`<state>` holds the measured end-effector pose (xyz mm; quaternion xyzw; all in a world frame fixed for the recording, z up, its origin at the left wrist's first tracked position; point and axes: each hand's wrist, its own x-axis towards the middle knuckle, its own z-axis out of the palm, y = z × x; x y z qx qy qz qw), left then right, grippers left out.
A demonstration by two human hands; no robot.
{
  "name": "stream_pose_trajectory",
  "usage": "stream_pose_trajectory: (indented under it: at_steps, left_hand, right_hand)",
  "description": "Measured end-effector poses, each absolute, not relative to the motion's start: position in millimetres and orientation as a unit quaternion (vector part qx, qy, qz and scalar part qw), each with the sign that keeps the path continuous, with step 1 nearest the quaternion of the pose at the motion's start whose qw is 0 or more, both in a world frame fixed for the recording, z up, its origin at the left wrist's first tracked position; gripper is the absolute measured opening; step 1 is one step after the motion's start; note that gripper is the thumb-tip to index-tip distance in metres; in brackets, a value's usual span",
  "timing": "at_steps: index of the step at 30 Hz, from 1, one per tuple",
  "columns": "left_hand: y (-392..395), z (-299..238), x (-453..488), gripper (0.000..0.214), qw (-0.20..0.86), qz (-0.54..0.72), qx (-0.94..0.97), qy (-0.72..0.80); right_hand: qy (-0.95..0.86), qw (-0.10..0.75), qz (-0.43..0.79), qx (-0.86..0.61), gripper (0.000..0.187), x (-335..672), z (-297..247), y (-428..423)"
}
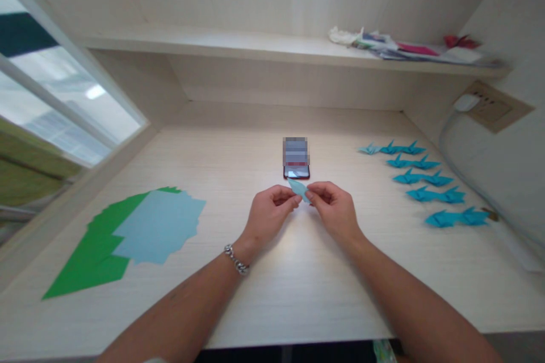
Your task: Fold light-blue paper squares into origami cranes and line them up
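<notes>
A small piece of folded light-blue paper [298,187], pointed at its upper end, is held above the middle of the desk. My left hand [273,207] pinches its lower left side between thumb and forefinger. On the other side my right hand [334,204] grips the lower right edge the same way. Fingertips cover part of the folds. Just beyond the paper lies a phone [297,172] with a red edge, its screen blurred. Over at the right, folded blue paper cranes [445,195] stand in several rows; one paler crane [369,149] is at the back.
Fanned light-blue sheets [166,227] overlap green sheets [85,266] on the desk's left. A shelf [238,45] crosses the back, with papers [409,48] at its right end. A white cable [451,153] runs from the wall socket [496,108] down the right side.
</notes>
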<state>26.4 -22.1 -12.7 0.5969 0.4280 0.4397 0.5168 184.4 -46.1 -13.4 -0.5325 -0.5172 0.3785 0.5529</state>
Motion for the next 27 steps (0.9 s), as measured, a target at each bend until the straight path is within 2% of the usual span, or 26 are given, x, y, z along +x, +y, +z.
stream_pose_trajectory:
  at_steps: [10,21,27]
  left_hand:
    - [-23,-12,28,0.019,0.533,0.466,0.574,0.411]
    - [-26,-10,29,0.015,0.484,0.472,0.606,0.42]
    - [-25,-12,28,0.015,0.473,0.468,0.616,0.42]
  right_hand:
    - [-0.519,0.567,0.368,-0.524,0.014,182,-11,-49]
    - [-0.555,0.555,0.273,-0.557,0.012,183,-5,-51]
    - [-0.564,0.548,0.26,-0.561,0.009,183,-3,-52]
